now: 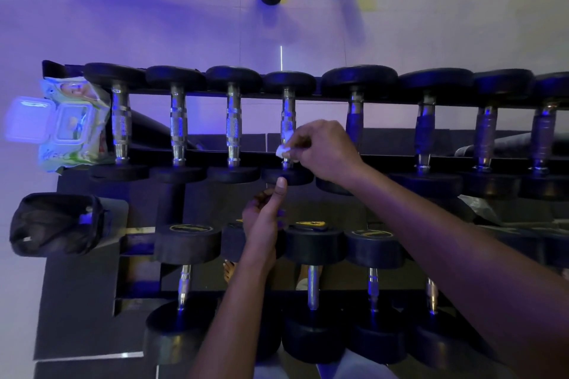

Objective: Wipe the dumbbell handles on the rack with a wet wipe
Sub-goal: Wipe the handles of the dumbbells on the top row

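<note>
The right hand [323, 151] pinches a small wadded wet wipe [282, 151] against the near end of the fourth dumbbell handle [288, 123] on the upper tier of the rack [385, 98], fingers curled around the wipe. The left hand [264, 218] sits just below and nearer the person, fingers loosely curled and holding nothing, thumb raised to touch that dumbbell's near head [288, 177] (it seems to steady it). The handle's long axis runs away from the person, so the stroke ahead likely travels up the bar toward the far head. The handles to the right lie closer to the right arm. The open wipes pack [74, 126] rests at the rack's left end, well apart from both hands.
</note>
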{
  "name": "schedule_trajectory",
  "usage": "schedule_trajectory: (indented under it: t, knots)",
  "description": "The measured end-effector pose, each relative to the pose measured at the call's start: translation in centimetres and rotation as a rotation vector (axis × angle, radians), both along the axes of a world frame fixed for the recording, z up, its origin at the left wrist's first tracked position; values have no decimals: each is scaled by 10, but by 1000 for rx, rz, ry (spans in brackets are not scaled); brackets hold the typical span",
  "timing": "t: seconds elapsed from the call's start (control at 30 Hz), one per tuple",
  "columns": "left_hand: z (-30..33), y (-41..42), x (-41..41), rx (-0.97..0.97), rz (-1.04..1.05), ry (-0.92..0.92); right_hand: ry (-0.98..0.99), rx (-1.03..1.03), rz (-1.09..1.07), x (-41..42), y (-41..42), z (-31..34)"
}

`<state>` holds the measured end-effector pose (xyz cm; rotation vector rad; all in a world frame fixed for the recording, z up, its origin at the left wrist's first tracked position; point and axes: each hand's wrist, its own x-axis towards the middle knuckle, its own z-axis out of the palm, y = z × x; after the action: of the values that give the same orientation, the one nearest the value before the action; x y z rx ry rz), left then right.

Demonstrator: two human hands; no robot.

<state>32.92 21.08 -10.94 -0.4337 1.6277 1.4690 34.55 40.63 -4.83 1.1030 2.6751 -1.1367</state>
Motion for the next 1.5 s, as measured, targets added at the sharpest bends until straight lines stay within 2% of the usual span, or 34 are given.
schedule_trajectory:
  t: [0.23, 0.4, 0.57, 0.67, 0.73, 0.8, 0.9, 1.07, 1.13, 1.23, 1.33, 1.4, 1.5]
  knots:
    - [6, -2, -6, -41, -58, 27, -155, -83, -87, 4, -3, 3]
    - [7, -2, -8, -63, -75, 27, -316, -29, -65, 1, -1, 7]
    - [9, -2, -7, -85, -88, 36, -367, -11, -54, -8, 1, 7]
    - [11, -3, -7, -72, -78, 35, -369, -119, -102, -7, 4, 2]
    - [13, -2, -7, -65, -69, 38, -304, -264, -258, -6, 6, 0]
    - [13, -1, -7, -70, -65, 43, -173, -426, -505, -10, 7, 1]
    - [9, -1, -8, -88, -84, 58, -34, -537, -776, -26, 8, 6]
    - [3, -1, -10, -85, -87, 75, 200, -668, -994, -50, 19, 19]
    - [3, -1, -9, -84, -82, 76, 274, -652, -1013, -53, 19, 20]
    - [0, -2, -7, -87, -62, 71, 313, -414, -797, -48, 10, 20]
    - [1, 0, -5, -79, -25, 54, 290, 65, -342, -41, 6, 22]
    - [2, -1, -3, -67, 25, 37, 197, 360, -79, -47, 15, 23]
    - [3, -3, -4, -84, 130, 22, -75, 616, 231, -60, 25, 22]
